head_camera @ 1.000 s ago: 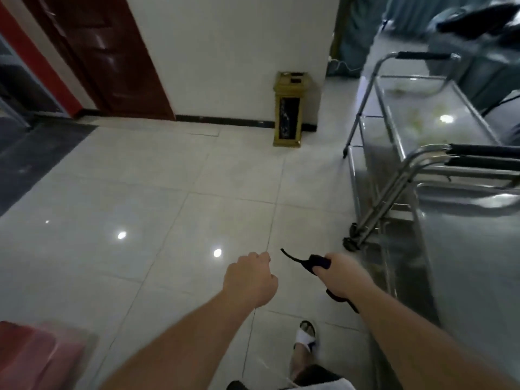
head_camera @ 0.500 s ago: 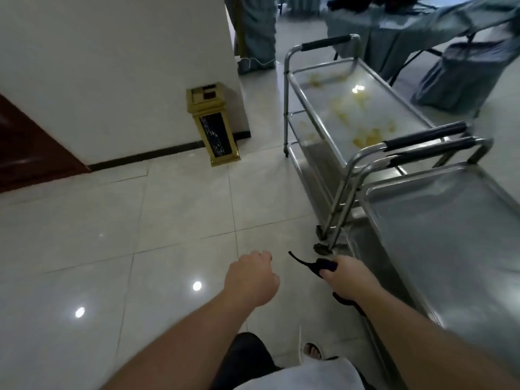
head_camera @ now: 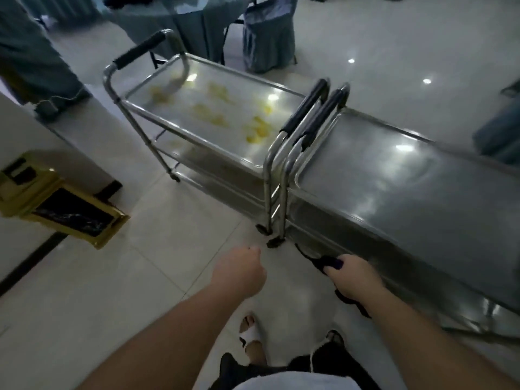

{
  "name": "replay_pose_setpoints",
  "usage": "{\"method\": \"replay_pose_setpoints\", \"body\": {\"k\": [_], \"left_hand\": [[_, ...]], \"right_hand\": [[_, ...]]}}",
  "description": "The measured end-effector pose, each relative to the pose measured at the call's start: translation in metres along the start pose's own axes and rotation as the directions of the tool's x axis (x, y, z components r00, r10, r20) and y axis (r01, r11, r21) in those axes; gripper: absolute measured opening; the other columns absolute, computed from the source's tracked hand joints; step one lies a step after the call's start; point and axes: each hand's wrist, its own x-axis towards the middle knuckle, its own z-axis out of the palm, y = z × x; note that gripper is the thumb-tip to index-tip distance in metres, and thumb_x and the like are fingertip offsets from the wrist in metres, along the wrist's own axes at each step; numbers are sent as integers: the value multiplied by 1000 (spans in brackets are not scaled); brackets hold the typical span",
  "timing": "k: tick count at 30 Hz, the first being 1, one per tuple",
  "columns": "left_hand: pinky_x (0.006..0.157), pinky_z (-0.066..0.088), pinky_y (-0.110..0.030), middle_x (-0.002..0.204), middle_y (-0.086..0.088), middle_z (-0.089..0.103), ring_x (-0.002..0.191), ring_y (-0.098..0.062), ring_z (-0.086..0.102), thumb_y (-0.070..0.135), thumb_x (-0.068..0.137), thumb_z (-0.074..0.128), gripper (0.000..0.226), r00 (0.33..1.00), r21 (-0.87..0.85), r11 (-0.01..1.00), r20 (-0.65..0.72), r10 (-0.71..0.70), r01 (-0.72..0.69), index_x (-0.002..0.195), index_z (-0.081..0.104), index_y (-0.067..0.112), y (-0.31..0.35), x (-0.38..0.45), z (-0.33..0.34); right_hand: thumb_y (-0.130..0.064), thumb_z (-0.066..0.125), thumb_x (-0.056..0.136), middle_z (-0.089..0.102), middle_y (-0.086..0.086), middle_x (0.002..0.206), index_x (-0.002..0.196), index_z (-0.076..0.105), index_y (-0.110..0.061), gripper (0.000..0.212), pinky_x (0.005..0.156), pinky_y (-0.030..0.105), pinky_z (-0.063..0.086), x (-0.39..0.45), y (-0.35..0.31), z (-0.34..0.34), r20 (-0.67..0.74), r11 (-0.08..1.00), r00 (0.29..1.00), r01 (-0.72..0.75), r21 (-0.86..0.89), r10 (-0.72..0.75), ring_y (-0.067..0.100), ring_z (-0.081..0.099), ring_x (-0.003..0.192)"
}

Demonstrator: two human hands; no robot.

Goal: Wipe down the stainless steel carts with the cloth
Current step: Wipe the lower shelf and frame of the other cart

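We judge wiping not yet begun: our right hand [head_camera: 355,280] grips the dark cloth [head_camera: 327,262] beside the near cart [head_camera: 394,187], clear of its top. The left hand [head_camera: 239,274] is fisted, seemingly empty (palm hidden). Next, cloth onto steel; the far cart [head_camera: 213,108] shows blurred yellow smears.

Two stainless steel carts stand end to end on pale floor tiles, black-gripped handles side by side; the far cart [head_camera: 213,114] carries yellow smears [head_camera: 257,130] on its top shelf, the near cart [head_camera: 394,187] none. The right hand [head_camera: 354,280] grips a dark cloth [head_camera: 327,261] just beside the near cart; the left hand [head_camera: 239,273] is fisted, holding nothing. A gold-and-black bin [head_camera: 60,204] stands against the white wall.
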Motion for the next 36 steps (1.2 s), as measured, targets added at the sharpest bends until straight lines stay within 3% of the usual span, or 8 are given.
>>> {"method": "replay_pose_setpoints", "body": {"k": [7, 13, 18, 24, 28, 36], "left_hand": [[87, 41, -38, 140, -5, 58, 126, -29, 57, 37, 102, 46, 46, 985, 83, 984, 89, 149, -157, 145, 51, 22, 5, 34, 6], [88, 41, -36, 142, -5, 58, 127, -29, 57, 39, 103, 45, 49, 973, 123, 970, 125, 193, -208, 149, 49, 22, 4, 51, 24], [90, 40, -36, 144, -6, 55, 129, -30, 54, 33, 102, 47, 48, 943, 158, 956, 264, 202, -249, 149, 48, 21, -7, 102, 47], [89, 48, -42, 138, -6, 57, 123, -30, 57, 33, 100, 49, 48, 909, 236, 920, 355, 218, -313, 146, 49, 20, -19, 190, 87], [93, 46, -42, 141, -8, 55, 125, -31, 54, 32, 102, 48, 49, 907, 269, 906, 358, 221, -327, 148, 47, 18, -22, 247, 125], [104, 49, -46, 144, -8, 54, 128, -31, 54, 36, 104, 49, 51, 918, 208, 950, 370, 142, -231, 153, 45, 22, -27, 357, 241]], "right_hand": [[-51, 65, 94, 67, 3, 91, 94, 64, -22, 28, 77, 35, 57, -9, 24, 47, -16, 974, 985, -167, 152, 171, 24, 66, 85], [-52, 61, 97, 67, 9, 93, 100, 65, -17, 35, 82, 42, 60, 16, 26, 77, 59, 959, 976, -217, 181, 210, 30, 66, 88], [-52, 60, 98, 62, 0, 85, 105, 66, -23, 30, 57, 29, 44, 32, 17, 109, 73, 919, 951, -309, 244, 300, 19, 60, 75], [-46, 62, 98, 67, 4, 88, 93, 65, -20, 26, 72, 36, 56, 88, 5, 158, 95, 839, 917, -393, 376, 387, 25, 66, 82], [-46, 61, 99, 67, 3, 84, 88, 63, -20, 29, 58, 32, 44, 141, 7, 197, 81, 824, 935, -344, 450, 346, 22, 64, 77], [-49, 57, 102, 65, -1, 88, 91, 60, -27, 25, 63, 32, 46, 267, 50, 285, 82, 879, 965, -259, 400, 247, 23, 65, 82]]}}
